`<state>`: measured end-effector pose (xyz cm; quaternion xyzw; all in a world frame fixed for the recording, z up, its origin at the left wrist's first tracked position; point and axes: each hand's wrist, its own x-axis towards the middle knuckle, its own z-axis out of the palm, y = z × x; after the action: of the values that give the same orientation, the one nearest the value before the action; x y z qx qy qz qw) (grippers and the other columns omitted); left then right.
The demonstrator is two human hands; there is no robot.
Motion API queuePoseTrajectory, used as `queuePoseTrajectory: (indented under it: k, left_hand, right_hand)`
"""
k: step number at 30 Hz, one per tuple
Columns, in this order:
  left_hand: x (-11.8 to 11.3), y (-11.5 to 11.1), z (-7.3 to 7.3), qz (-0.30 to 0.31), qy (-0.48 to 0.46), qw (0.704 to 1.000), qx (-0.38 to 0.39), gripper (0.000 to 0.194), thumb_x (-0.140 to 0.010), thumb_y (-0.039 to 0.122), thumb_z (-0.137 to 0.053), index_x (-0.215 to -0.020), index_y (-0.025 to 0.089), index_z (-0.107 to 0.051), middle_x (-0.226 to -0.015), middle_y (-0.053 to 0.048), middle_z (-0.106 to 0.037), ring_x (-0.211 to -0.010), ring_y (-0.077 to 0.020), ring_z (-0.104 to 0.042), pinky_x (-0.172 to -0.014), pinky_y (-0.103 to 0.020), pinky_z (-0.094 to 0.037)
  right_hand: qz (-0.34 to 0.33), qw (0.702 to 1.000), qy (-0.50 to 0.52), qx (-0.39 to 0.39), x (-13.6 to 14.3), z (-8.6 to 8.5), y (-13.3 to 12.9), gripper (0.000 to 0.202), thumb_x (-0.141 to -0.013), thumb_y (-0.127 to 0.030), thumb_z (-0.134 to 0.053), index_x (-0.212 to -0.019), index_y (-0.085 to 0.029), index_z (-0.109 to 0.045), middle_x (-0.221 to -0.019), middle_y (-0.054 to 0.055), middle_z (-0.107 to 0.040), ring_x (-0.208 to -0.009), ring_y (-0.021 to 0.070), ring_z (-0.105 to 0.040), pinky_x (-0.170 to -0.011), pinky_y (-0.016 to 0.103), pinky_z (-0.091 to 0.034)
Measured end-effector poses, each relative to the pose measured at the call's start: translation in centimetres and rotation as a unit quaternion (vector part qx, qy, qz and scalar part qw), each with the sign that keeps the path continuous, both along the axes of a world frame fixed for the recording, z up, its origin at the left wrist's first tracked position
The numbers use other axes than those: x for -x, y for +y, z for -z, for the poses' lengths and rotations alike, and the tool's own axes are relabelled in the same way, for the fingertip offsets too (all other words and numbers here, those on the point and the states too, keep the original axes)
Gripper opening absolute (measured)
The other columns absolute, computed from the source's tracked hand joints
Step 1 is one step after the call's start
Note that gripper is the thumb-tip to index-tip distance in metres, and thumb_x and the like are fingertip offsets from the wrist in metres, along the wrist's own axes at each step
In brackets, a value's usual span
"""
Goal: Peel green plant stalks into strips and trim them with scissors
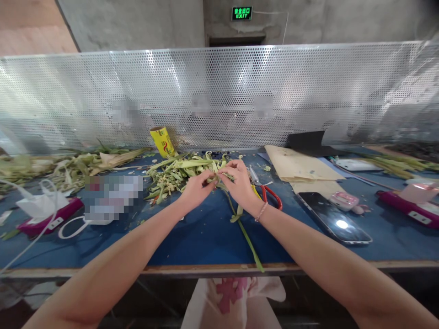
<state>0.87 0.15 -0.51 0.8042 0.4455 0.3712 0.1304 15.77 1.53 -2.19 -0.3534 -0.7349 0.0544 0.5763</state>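
Note:
Both my hands meet over the blue table, at the right end of a pile of pale green leaves and husk strips (174, 172). My left hand (199, 186) is pinched, its fingertips at a small piece of green leaf. My right hand (240, 185) pinches the same leafy piece from the other side, with a bracelet at the wrist. A long green stem (249, 240) runs down from under my right hand to the table's front edge. Scissors with red handles (272, 197) lie partly behind my right wrist.
A phone (332, 217) and pink case (344, 200) lie right, below brown paper (302, 164). Purple power strips (408, 208) sit at both sides. A yellow can (163, 142) leans near the perforated metal screen (219, 91). More husks (82, 167) lie left.

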Motion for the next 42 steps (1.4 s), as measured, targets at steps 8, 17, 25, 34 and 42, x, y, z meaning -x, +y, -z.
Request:
queuePoseTrajectory:
  k: [8, 17, 25, 34, 42]
  left_hand:
    - [0.1, 0.9, 0.8, 0.069, -0.111, 0.988, 0.082, 0.013, -0.071, 0.029, -0.052, -0.073, 0.016, -0.056, -0.066, 0.000, -0.057, -0.062, -0.0116, -0.053, -0.061, -0.025, -0.044]
    - [-0.7, 0.4, 0.7, 0.077, -0.311, 0.926, 0.199, 0.029, -0.071, 0.043, -0.049, -0.065, 0.015, -0.054, -0.065, -0.001, -0.053, -0.064, -0.0113, -0.052, -0.068, -0.029, -0.047]
    - [-0.2, 0.3, 0.0, -0.048, -0.103, 0.992, 0.045, 0.036, -0.077, 0.037, -0.042, -0.049, 0.017, -0.030, -0.048, 0.005, -0.026, -0.044, -0.0069, -0.033, -0.046, -0.021, -0.033]
    - [0.1, 0.3, 0.3, -0.032, -0.072, 0.997, 0.012, 0.027, -0.076, 0.035, -0.045, -0.056, 0.017, -0.040, -0.050, 0.005, -0.032, -0.046, -0.0074, -0.034, -0.047, -0.021, -0.029]
    - [-0.1, 0.5, 0.5, 0.024, -0.127, 0.990, 0.059, 0.014, -0.077, 0.030, -0.044, -0.074, 0.017, -0.048, -0.059, 0.003, -0.046, -0.054, -0.0099, -0.048, -0.052, -0.022, -0.039]
  right_hand:
    - [-0.061, 0.996, 0.021, 0.064, 0.0, 0.2, 0.4, 0.009, -0.074, -0.029, -0.056, -0.077, -0.023, -0.062, -0.097, 0.006, -0.045, -0.097, 0.0192, -0.047, -0.070, 0.032, -0.047]
    - [-0.055, 0.997, -0.003, 0.053, 0.2, -0.5, -0.4, 0.004, -0.070, -0.022, -0.059, -0.073, -0.020, -0.060, -0.085, 0.004, -0.050, -0.081, 0.0150, -0.051, -0.075, 0.032, -0.045]
    - [-0.098, 0.965, 0.108, 0.220, 0.8, -0.1, 0.2, 0.016, -0.072, -0.031, -0.050, -0.079, -0.017, -0.052, -0.074, 0.001, -0.055, -0.065, 0.0122, -0.052, -0.065, 0.028, -0.044]
    - [-0.085, 0.982, 0.074, 0.150, 0.7, -0.1, 0.4, 0.018, -0.078, -0.028, -0.044, -0.086, -0.018, -0.057, -0.082, 0.003, -0.059, -0.074, 0.0135, -0.053, -0.068, 0.027, -0.042]
    - [-0.063, 0.992, 0.055, 0.097, 0.6, -0.6, -0.5, 0.018, -0.079, -0.024, -0.045, -0.084, -0.019, -0.061, -0.086, 0.005, -0.060, -0.079, 0.0140, -0.054, -0.069, 0.028, -0.043]
